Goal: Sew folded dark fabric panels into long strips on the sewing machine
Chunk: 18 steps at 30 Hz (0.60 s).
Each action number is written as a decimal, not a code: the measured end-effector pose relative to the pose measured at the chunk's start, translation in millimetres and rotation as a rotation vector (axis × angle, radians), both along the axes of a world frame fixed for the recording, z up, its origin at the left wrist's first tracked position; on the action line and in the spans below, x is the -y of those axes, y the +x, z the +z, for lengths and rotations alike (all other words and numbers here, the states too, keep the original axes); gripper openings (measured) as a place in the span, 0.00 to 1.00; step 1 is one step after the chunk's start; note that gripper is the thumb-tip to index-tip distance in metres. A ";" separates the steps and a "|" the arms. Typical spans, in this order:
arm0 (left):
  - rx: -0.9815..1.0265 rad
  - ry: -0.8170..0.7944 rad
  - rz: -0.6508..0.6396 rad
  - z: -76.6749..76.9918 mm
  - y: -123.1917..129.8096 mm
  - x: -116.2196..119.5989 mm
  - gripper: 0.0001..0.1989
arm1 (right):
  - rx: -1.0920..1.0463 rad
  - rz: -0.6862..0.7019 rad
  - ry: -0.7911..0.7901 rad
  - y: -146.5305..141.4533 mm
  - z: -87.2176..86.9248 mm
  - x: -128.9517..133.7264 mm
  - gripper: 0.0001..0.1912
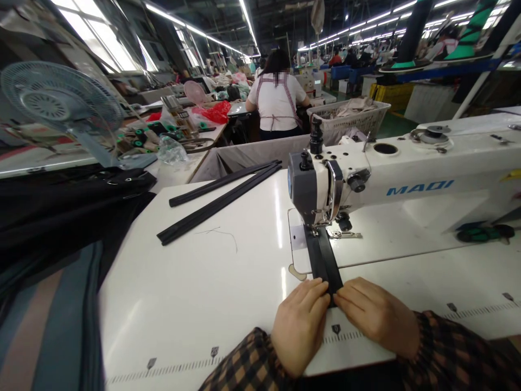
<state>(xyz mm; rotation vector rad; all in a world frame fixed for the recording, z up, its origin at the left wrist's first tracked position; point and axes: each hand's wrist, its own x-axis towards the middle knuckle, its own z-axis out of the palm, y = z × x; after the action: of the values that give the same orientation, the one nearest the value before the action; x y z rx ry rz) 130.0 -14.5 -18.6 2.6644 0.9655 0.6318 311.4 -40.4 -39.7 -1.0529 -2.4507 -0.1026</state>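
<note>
Black strap [323,260] under left hand [300,326] and right hand [376,315], flat open fingers [315,290] pressing, sewing machine foot [313,231] just ahead, two more straps [220,203] nearby

Illumination is bright and even, supplied by overhead strip lights [183,21] and far-left windows [97,38]. Glare streaks the white sewing table [203,282], while shadows under the left hand [300,326] and right hand [376,315] stay soft. Wide-angle distortion bends lines toward the frame edges.

"MAQI" is printed in blue capitals on the sewing machine [419,188] arm, right of centre; marks on the ruler strip [480,310] at lower right are too small to read.
</note>
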 end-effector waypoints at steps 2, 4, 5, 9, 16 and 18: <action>-0.044 0.051 -0.038 1.4 0.5 -2.2 0.08 | 0.002 0.012 -0.029 2.2 2.0 -1.3 0.10; -0.077 0.094 -0.080 1.5 1.4 -4.9 0.08 | 0.004 0.011 -0.061 3.5 3.3 -2.2 0.11; -0.088 0.111 -0.102 1.1 1.8 -6.5 0.08 | 0.001 0.011 -0.075 4.1 3.5 -2.5 0.11; -0.145 0.135 -0.194 -0.5 1.5 -13.2 0.09 | -0.056 0.012 -0.120 5.2 2.9 -3.2 0.11; -0.137 0.067 -0.224 0.8 -4.5 -21.8 0.08 | -0.088 -0.041 -0.185 -1.4 1.4 -1.3 0.08; -0.118 0.008 -0.176 3.3 -2.1 -28.6 0.09 | -0.073 -0.024 -0.179 -2.7 1.2 -1.6 0.08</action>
<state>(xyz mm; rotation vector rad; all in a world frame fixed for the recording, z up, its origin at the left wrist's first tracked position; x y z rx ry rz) 127.9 14.1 -15.3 2.7802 0.7466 0.4459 308.7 -38.8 -38.5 -1.1397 -2.4162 0.1477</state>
